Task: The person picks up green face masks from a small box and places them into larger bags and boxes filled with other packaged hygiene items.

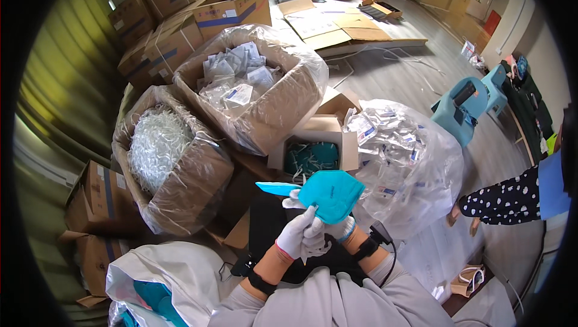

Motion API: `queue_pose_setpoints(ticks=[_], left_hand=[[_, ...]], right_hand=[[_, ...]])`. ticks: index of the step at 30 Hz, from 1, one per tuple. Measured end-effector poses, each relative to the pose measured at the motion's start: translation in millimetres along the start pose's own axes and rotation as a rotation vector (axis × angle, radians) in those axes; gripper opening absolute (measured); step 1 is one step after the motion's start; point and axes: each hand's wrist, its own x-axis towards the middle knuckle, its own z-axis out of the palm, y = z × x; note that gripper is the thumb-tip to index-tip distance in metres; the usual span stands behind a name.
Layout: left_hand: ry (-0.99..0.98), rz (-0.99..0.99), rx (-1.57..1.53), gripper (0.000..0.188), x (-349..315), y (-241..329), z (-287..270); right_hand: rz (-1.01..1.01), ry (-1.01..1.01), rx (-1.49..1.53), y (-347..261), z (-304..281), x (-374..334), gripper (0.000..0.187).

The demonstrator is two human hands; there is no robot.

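Note:
A teal folded face mask (331,196) is held up in front of me, its flat printed side facing up. My left hand (303,235), in a white knit glove, pinches its lower left edge. My right hand (341,229), also gloved, grips it from behind and below; most of that hand is hidden by the mask. White gloved fingertips show at the mask's left side, beside a second teal piece (277,188) seen edge-on and pointing left. Just beyond my hands, a small open carton (350,151) contains teal masks (311,157) with white straps.
Plastic-lined cartons hold white straps (159,146) and packaged items (241,80). A clear bag (415,176) of packets sits at right, a white sack (186,267) with teal pieces at lower left. Blue chairs (460,107) and a person in dotted trousers (503,200) are farther right.

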Motion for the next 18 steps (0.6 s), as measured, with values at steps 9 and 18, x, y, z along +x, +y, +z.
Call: queue_pose_setpoints(ticks=[9, 18], left_hand=[[0.713, 0.386, 0.397, 0.035, 9, -9, -17], [0.843, 0.844, 0.916, 0.026, 12, 0, -32]], right_hand=[[0.422, 0.364, 0.429, 16, 17, -2, 0.039], [0.52, 0.102, -0.037, 21, 24, 1, 0.059]])
